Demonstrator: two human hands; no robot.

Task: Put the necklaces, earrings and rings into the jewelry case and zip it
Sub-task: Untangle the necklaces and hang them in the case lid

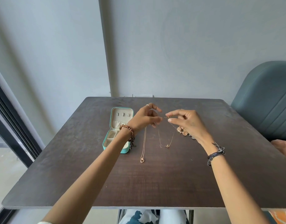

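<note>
Fingertips of the right hand (pixel 185 122) pinch one end of a short pendant necklace (pixel 167 143) hanging down to the table (pixel 171 183), the left hand (pixel 145 118), loosely curled and apparently empty, nearer the open teal jewelry case (pixel 117 131) at left.

Before you, a dark wood-grain table (pixel 155 178) with a matt, faintly scuffed finish carries two fine metal necklaces, the long chain (pixel 144 143) and the short chain (pixel 167 143), both rose-gold and lightly gleaming. The open jewelry case (pixel 118 130) shows a smooth turquoise shell, possibly faux leather, and a soft cream fabric lining. Polished wooden beads form the bracelet (pixel 128 130) on your left wrist; dark braided cord (pixel 215 153) wraps your right. Textured gold-toned metal earrings (pixel 181 130) glint beside a matt, smooth upholstered teal chair (pixel 265 101)
</note>
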